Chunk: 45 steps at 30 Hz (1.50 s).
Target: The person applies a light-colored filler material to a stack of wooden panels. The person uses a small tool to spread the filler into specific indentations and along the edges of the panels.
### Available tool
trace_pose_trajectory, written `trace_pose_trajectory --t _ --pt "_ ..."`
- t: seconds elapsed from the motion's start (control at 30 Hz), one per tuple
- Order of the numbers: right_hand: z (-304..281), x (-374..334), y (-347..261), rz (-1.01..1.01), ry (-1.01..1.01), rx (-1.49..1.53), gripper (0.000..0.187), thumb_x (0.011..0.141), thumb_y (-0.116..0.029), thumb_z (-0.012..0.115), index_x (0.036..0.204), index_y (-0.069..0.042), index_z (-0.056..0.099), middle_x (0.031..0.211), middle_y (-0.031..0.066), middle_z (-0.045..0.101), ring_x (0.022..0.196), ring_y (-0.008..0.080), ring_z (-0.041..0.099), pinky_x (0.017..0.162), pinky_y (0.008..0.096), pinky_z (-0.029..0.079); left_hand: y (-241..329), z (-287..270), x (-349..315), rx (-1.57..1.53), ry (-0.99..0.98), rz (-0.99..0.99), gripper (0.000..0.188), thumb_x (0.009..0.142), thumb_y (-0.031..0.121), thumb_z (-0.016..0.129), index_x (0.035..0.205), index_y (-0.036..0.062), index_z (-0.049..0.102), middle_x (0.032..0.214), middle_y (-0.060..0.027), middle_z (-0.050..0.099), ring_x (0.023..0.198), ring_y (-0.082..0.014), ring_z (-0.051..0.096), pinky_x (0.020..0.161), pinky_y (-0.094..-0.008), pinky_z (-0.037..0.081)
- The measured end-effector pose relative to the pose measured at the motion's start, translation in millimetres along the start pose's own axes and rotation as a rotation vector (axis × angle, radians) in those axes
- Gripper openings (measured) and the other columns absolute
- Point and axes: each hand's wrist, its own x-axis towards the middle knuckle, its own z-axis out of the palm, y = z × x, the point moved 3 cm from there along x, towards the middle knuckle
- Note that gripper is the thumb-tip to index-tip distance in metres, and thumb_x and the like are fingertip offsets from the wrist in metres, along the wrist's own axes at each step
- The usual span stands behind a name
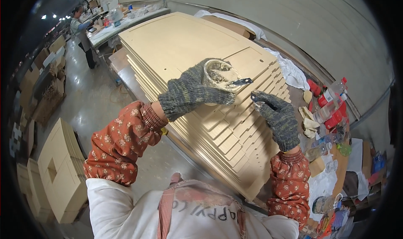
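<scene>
My left hand (191, 90), in a dark grey knitted glove, is closed round a small round tub (217, 60). Pale, crusted paste (224, 74) lines the tub, and a dark-handled tool (242, 82) lies across its right rim. To the right of the tub, my right hand (277, 118), gloved alike, has its thumb and fingers pinched together. A small dark tip (254, 97) shows at those fingers, too little to name. Both hands are above a stack of cream-coloured panels (168, 41) with routed grooves and small holes, their lower edges fanned like steps.
Plastic bottles (325, 113), a white cloth (289, 69) and rags crowd the bench at right. More cream panels (63, 167) stand on the floor at left. Far left, a person (82, 33) stands by a cluttered white table (138, 18).
</scene>
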Motion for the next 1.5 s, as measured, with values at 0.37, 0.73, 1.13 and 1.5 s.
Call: trace_pose_trajectory --t 0.37,0.73,1.13,1.5 --pt "12 -18 13 0.039 -0.173 0.204 0.029 0.084 -0.004 0.062 0.111 0.005 0.06 0.101 0.0117 0.067 0.09 0.0143 0.062 0.084 0.0255 0.049 14 -28 -71 -0.544 0.128 -0.037 0.064 0.076 0.021 0.073 0.127 -0.0017 0.042 0.111 -0.0164 0.06 0.102 -0.0262 0.06 0.09 -0.0336 0.051" --pt "-10 -94 32 0.152 0.004 0.031 0.029 0.077 -0.005 0.066 0.104 0.004 0.064 0.095 0.0107 0.069 0.083 0.0148 0.064 0.076 0.0265 0.051 -104 -78 -247 -0.087 0.624 -0.262 0.051 0.077 0.006 0.067 0.124 0.0003 0.048 0.114 -0.0106 0.059 0.104 -0.022 0.058 0.09 -0.0334 0.049" --pt "-61 -300 114 0.564 0.766 -0.092 0.028 0.082 -0.009 0.064 0.107 0.003 0.064 0.108 0.0108 0.065 0.099 0.0174 0.059 0.089 0.0285 0.044 -109 1 -217 -0.473 0.37 -0.285 0.069 0.065 0.0 0.079 0.125 -0.0014 0.045 0.109 -0.0122 0.062 0.096 -0.0215 0.062 0.083 -0.0346 0.053" --pt "-45 -235 108 0.469 0.513 -0.394 0.03 0.079 -0.01 0.068 0.107 0.0 0.065 0.108 0.0111 0.066 0.094 0.0187 0.062 0.085 0.0288 0.046 -98 22 -266 -0.214 0.561 -0.328 0.065 0.064 0.006 0.08 0.121 -0.0003 0.048 0.11 -0.0105 0.061 0.096 -0.0191 0.06 0.085 -0.0308 0.049"
